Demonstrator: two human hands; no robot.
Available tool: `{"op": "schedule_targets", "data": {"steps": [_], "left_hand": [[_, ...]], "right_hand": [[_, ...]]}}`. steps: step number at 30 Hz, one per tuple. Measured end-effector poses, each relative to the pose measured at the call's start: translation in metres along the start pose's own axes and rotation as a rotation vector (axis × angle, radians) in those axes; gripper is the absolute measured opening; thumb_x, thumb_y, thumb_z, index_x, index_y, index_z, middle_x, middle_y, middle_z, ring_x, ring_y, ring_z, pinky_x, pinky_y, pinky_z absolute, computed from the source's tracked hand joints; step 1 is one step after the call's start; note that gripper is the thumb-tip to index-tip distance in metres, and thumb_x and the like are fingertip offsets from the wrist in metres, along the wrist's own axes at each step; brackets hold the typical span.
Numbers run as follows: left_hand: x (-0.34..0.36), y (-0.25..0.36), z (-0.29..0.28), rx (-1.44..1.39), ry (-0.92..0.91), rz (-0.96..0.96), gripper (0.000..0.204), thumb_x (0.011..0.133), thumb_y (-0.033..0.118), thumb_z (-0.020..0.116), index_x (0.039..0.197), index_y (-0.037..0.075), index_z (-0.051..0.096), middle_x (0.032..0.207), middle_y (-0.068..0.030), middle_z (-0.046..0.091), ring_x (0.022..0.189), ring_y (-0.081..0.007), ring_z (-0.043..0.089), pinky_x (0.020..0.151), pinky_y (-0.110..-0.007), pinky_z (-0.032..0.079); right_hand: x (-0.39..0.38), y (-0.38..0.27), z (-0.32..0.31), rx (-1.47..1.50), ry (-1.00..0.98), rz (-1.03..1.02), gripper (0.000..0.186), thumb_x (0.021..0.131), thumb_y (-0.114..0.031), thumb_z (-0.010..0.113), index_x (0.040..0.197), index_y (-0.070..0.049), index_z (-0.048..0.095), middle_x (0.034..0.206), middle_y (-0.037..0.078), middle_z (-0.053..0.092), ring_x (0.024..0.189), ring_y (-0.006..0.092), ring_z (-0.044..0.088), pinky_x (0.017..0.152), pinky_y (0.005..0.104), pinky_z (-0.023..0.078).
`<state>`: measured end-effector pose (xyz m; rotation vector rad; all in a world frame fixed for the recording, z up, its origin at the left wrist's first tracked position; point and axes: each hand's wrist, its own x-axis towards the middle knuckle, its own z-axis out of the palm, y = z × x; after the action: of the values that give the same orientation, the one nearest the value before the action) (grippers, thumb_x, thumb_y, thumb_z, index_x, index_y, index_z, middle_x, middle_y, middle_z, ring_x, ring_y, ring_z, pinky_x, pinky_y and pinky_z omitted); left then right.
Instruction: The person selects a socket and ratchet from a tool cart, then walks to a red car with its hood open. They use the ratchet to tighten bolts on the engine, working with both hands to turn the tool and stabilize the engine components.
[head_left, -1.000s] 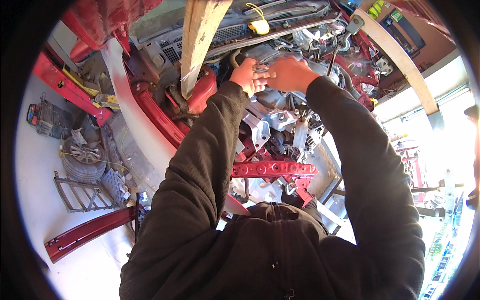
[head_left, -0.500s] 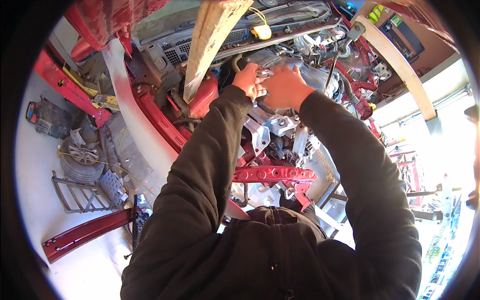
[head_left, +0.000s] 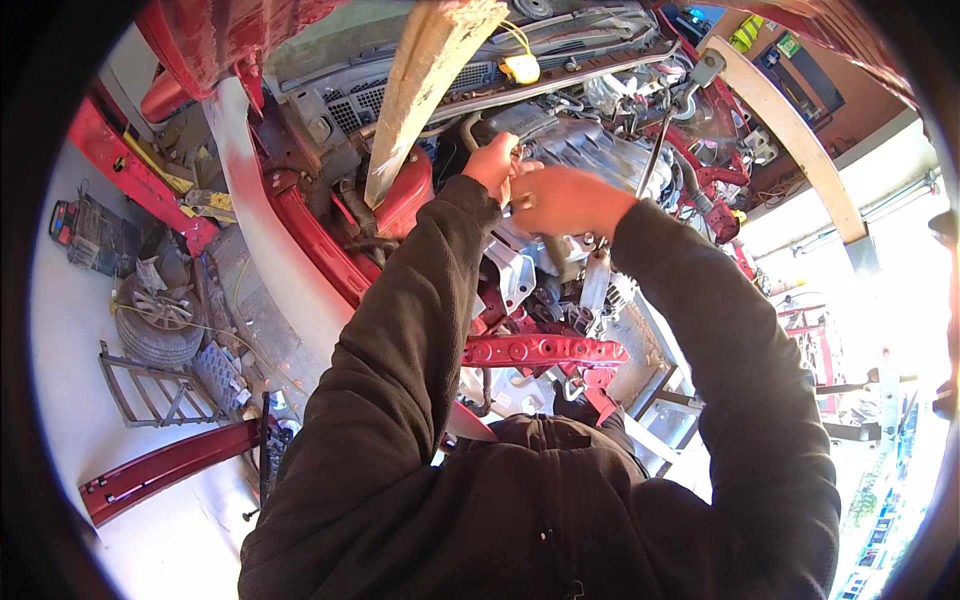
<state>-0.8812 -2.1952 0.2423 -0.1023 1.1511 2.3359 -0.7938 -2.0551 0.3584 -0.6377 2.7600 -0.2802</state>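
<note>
Hands both deep in the engine bay of a red car, close together over the grey engine cover (head_left: 590,150). Left hand (head_left: 493,160) curled, fingers closed around something small at the cover's near-left edge; can't tell what the part is, it's hidden by the knuckles. Right hand (head_left: 565,200) just beside it, touching or nearly so, back of hand toward camera; can't tell how far its fingers are open or whether they grip anything. Both sleeves dark, forearms coming up from the lower edge.

Wooden plank (head_left: 425,90) stands tilted, propped to the left of the left hand. Yellow tag (head_left: 521,68) hangs near the back edge of the bay. Red crossmember (head_left: 545,350) sits below the hands, between the forearms. Wheel (head_left: 160,320) lies on the floor well off to the left, beside a red body panel (head_left: 165,465).
</note>
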Motion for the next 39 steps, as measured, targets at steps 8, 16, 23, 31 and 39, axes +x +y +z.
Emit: {"op": "schedule_targets", "data": {"steps": [8, 16, 23, 31, 39], "left_hand": [[0.024, -0.008, -0.013, -0.018, -0.050, -0.030, 0.033, 0.105, 0.043, 0.056, 0.118, 0.013, 0.061, 0.115, -0.0183, 0.078, 0.085, -0.0329, 0.077, 0.066, -0.040, 0.052], [0.018, -0.009, -0.018, 0.033, -0.062, -0.016, 0.027, 0.109, 0.035, 0.056, 0.105, 0.014, 0.071, 0.085, -0.0047, 0.072, 0.078, -0.0254, 0.073, 0.074, -0.047, 0.060], [0.022, -0.008, -0.015, 0.049, -0.128, -0.077, 0.032, 0.106, 0.041, 0.055, 0.122, 0.014, 0.064, 0.112, -0.0149, 0.075, 0.097, -0.0308, 0.077, 0.070, -0.040, 0.055], [0.007, 0.001, -0.003, -0.034, -0.007, 0.000, 0.021, 0.105, 0.031, 0.061, 0.098, 0.012, 0.066, 0.082, -0.0031, 0.064, 0.079, -0.0276, 0.074, 0.074, -0.046, 0.062], [0.007, 0.000, -0.007, 0.048, -0.019, -0.055, 0.030, 0.107, 0.037, 0.053, 0.108, 0.009, 0.064, 0.103, -0.0163, 0.078, 0.089, -0.0342, 0.078, 0.075, -0.044, 0.061]], "right_hand": [[0.002, -0.011, 0.004, -0.105, 0.081, 0.135, 0.038, 0.092, -0.051, 0.069, 0.113, -0.022, 0.082, 0.124, 0.014, 0.074, 0.114, 0.0409, 0.073, 0.097, 0.0541, 0.057], [0.006, -0.006, 0.017, -0.395, 0.240, 0.209, 0.035, 0.091, -0.046, 0.071, 0.119, -0.027, 0.081, 0.123, 0.012, 0.074, 0.120, 0.0395, 0.071, 0.099, 0.0559, 0.057], [0.003, 0.006, -0.003, -0.151, 0.096, 0.178, 0.040, 0.092, -0.049, 0.070, 0.119, -0.023, 0.083, 0.133, 0.010, 0.075, 0.131, 0.0447, 0.067, 0.107, 0.0763, 0.045], [0.011, 0.011, 0.008, -0.001, -0.045, 0.091, 0.045, 0.091, -0.051, 0.069, 0.121, -0.020, 0.081, 0.135, 0.012, 0.074, 0.123, 0.0361, 0.071, 0.108, 0.0555, 0.053], [0.004, 0.000, 0.011, -0.128, 0.087, 0.112, 0.040, 0.092, -0.052, 0.067, 0.110, -0.020, 0.082, 0.126, 0.008, 0.076, 0.136, 0.0377, 0.062, 0.108, 0.0647, 0.047]]}}
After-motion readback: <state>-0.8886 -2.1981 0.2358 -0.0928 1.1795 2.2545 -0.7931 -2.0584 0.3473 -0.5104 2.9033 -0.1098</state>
